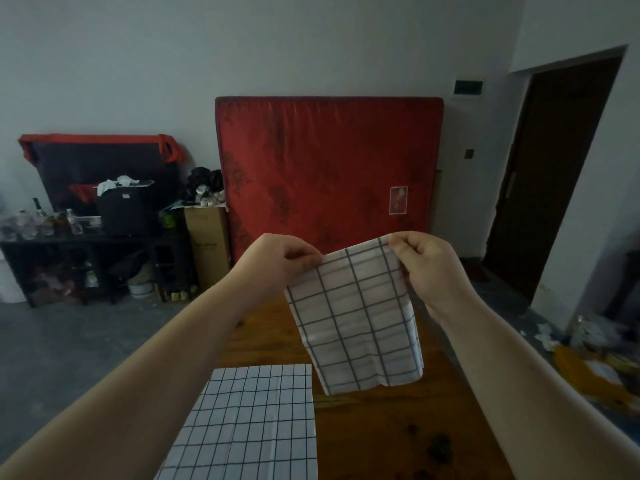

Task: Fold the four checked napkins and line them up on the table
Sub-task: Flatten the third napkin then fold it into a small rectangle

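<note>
A red mattress (329, 174) leans on the wall beyond your wooden table (398, 427). Your left hand (282, 261) and right hand (427, 265) each pinch a top corner of a checked napkin (356, 317), each grip clamped on cloth, so it hangs above the table. A flat napkin (249, 420) lies below, nearer you.

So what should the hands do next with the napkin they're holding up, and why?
Probably lower it onto the bare wood of the table, right of the flat napkin. The left hand and right hand pinch the hanging napkin by its top corners; dangling in air, it cannot be creased neatly.
</note>
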